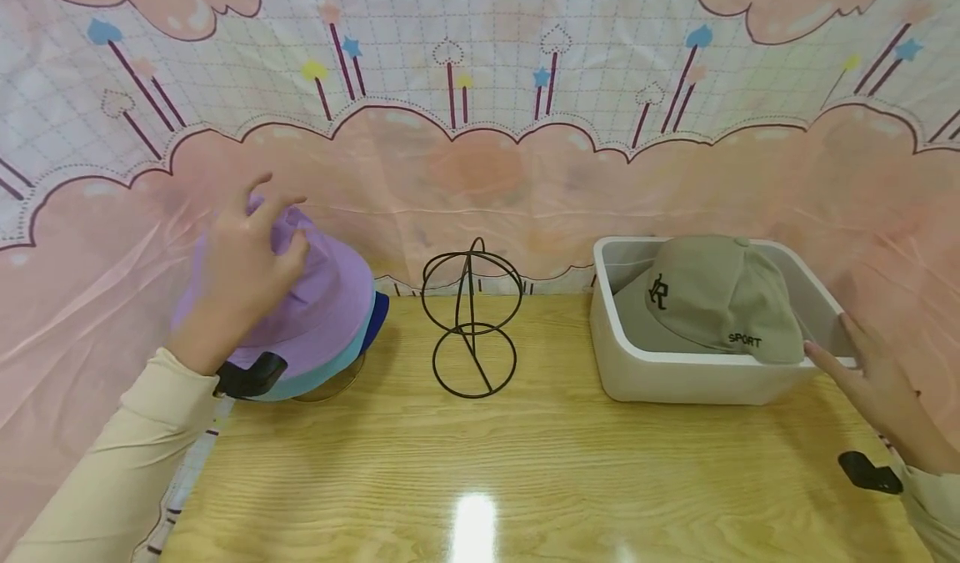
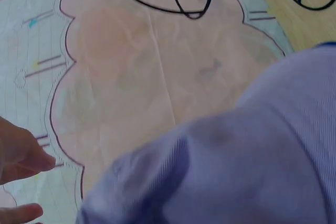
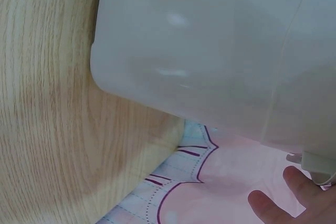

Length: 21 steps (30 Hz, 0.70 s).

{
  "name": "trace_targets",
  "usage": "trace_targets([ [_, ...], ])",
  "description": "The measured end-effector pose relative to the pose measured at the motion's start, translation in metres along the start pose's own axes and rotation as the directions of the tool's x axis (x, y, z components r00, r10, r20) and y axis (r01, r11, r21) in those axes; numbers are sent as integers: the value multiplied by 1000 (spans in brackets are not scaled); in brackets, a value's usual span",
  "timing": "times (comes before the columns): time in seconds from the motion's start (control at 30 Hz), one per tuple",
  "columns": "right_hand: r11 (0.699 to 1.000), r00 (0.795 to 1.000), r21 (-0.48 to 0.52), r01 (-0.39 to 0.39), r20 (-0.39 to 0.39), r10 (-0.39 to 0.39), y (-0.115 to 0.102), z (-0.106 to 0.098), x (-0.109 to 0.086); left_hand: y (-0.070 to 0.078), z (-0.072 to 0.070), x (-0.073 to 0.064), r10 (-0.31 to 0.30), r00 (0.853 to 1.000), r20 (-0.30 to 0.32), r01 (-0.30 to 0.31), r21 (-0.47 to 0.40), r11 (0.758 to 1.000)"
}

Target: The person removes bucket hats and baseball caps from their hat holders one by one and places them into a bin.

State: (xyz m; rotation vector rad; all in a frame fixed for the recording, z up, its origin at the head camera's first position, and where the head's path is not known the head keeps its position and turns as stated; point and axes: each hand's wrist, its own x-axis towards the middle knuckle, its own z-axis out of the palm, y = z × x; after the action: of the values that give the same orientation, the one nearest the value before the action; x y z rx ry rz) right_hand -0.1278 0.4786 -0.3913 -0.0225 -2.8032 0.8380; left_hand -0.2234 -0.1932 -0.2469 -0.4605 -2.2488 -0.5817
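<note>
At the left, a purple bucket hat (image 1: 339,284) sits on top of a light blue hat (image 1: 360,344) and a dark blue one (image 1: 379,321). My left hand (image 1: 243,254) is at the crown of the purple hat, its thumb and fingers spread apart and gripping nothing. In the left wrist view its fingers (image 2: 23,150) appear beside the purple fabric. On the right, a khaki baseball cap (image 1: 697,288) lies in a white bin (image 1: 682,379). My right hand (image 1: 881,384) is at the bin's right end with fingers extended; whether they touch the rim I cannot tell.
A bare black wire hat stand (image 1: 471,329) rises between the hats and the bin. Part of a round wire base (image 1: 330,394) shows under the stacked hats. Behind the wooden table (image 1: 480,454) hangs a patterned pink cloth (image 1: 480,179).
</note>
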Motion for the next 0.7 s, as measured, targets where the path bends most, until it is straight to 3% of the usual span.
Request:
trace_targets([
  [0.13,1000,1000,16,10,-3,-10,1,-1,1,-13,-12,1,-55,998,31,54,14,998],
  [0.3,1000,1000,26,16,1,-16,3,0,1,-26,-27,0,-98,983,157,94,34,995],
  [0.53,999,999,29,-35,25,35,0,-1,1,-48,-30,-2,-23,953,302,-6,94,996],
  [0.6,998,998,30,-56,40,55,-1,0,1,-52,-30,-4,-29,942,334,-2,90,996],
  [0.7,996,995,34,-84,60,82,-1,0,0,-54,-27,-7,-25,945,326,4,64,998],
])
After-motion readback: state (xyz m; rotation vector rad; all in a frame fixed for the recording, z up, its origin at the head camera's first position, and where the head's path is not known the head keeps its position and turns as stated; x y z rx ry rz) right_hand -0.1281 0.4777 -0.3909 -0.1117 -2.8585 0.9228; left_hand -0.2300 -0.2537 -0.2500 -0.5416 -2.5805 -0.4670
